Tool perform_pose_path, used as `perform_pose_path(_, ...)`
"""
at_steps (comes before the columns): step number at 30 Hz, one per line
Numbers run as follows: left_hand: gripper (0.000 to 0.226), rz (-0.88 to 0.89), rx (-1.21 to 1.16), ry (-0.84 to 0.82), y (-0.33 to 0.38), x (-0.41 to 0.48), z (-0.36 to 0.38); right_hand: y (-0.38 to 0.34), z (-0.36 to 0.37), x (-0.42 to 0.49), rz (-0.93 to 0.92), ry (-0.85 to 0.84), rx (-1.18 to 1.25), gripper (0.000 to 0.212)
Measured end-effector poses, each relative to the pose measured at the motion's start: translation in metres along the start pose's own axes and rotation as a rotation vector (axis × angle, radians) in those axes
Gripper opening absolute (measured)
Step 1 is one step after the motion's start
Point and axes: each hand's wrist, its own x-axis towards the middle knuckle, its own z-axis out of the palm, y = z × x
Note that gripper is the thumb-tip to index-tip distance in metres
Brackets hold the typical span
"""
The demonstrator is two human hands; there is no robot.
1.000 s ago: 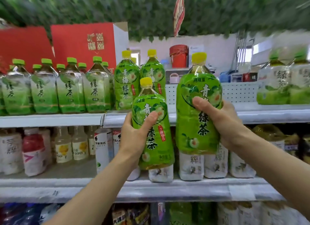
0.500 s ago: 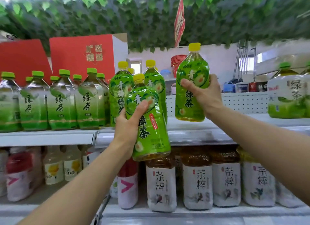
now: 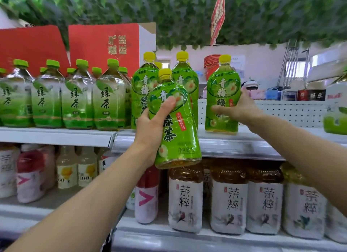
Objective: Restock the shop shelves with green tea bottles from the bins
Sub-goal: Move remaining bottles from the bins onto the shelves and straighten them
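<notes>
While the upper shelf [image 3: 56, 137] already carries a long run of stock, the job looks partway through: its right stretch lies bare behind the perforated back panel, and two bottles are not yet let go. No bin is in view, so what remains to fetch cannot be judged.

On that shelf's left stand the green-capped tea bottles [image 3: 77, 101], four in the front row, with about five more caps showing behind. Next to them are the shelved yellow-capped bottles [image 3: 144, 93], two in front and at least one cap behind. On the lower shelf [image 3: 169, 238], four white-labelled tea bottles [image 3: 185, 201] line up clearly, a fifth cut off at the right edge. Two red boxes [image 3: 103, 45] sit up top.

The right hand [image 3: 242, 110] wraps the waist of the right-hand bottle [image 3: 223, 86], upright just right of its shelved fellows, base at the shelf surface; whether it rests there I cannot tell. The left hand [image 3: 152, 127] grips the left-hand bottle [image 3: 178, 139], thumb across the label, held before the shelf lip with its base below the shelf, so it needs lifting.
</notes>
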Motion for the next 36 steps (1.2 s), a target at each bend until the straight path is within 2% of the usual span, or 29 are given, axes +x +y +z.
perform_pose_path(2,0.124,-0.001,0.01,-0.007,0.0,0.001,0.0,0.009,-0.002,-0.002,-0.019,0.007,-0.101,0.095)
perform_pose_path(4,0.124,0.0,0.021,-0.01,-0.001,0.002,0.0,0.011,-0.003,0.0,-0.032,-0.013,-0.094,0.085)
perform_pose_path(8,0.134,0.009,0.029,-0.013,-0.001,0.001,0.001,0.006,-0.001,0.011,0.022,-0.105,-0.079,0.086)
perform_pose_path(10,0.138,0.01,0.022,-0.025,0.0,0.0,0.001,0.004,0.005,0.014,0.025,-0.118,-0.083,0.078)
perform_pose_path(17,0.139,0.012,0.04,-0.009,-0.002,0.001,0.0,0.002,0.017,0.021,0.004,-0.184,-0.087,0.079)
perform_pose_path(23,0.145,0.032,0.03,0.008,0.0,-0.001,0.003,-0.005,0.016,0.01,0.043,-0.225,-0.115,0.063)
perform_pose_path(24,0.145,0.041,0.037,0.019,0.0,-0.001,0.004,-0.009,0.017,0.004,0.051,-0.219,-0.116,0.063)
perform_pose_path(26,0.146,0.063,0.047,0.04,0.002,-0.005,0.005,-0.019,0.018,-0.015,-0.005,-0.089,-0.125,0.067)
perform_pose_path(28,0.146,0.085,0.026,0.035,0.004,-0.011,0.005,-0.033,0.02,-0.048,-0.173,0.081,-0.097,0.07)
perform_pose_path(29,0.144,0.104,0.026,0.029,0.004,-0.014,0.005,-0.039,0.021,-0.067,-0.261,0.094,-0.043,0.073)
perform_pose_path(31,0.136,0.159,0.043,0.029,0.002,-0.021,0.004,-0.045,0.02,-0.103,-0.358,-0.031,0.093,0.082)
perform_pose_path(34,0.112,0.285,0.06,0.055,-0.001,-0.03,0.008,-0.046,0.013,-0.141,-0.302,-0.31,0.246,0.113)
perform_pose_path(35,0.104,0.326,0.065,0.058,-0.003,-0.031,0.013,-0.044,0.011,-0.146,-0.295,-0.374,0.248,0.116)
perform_pose_path(36,0.111,0.352,0.076,0.059,-0.003,-0.034,0.019,-0.042,0.009,-0.15,-0.308,-0.418,0.241,0.113)
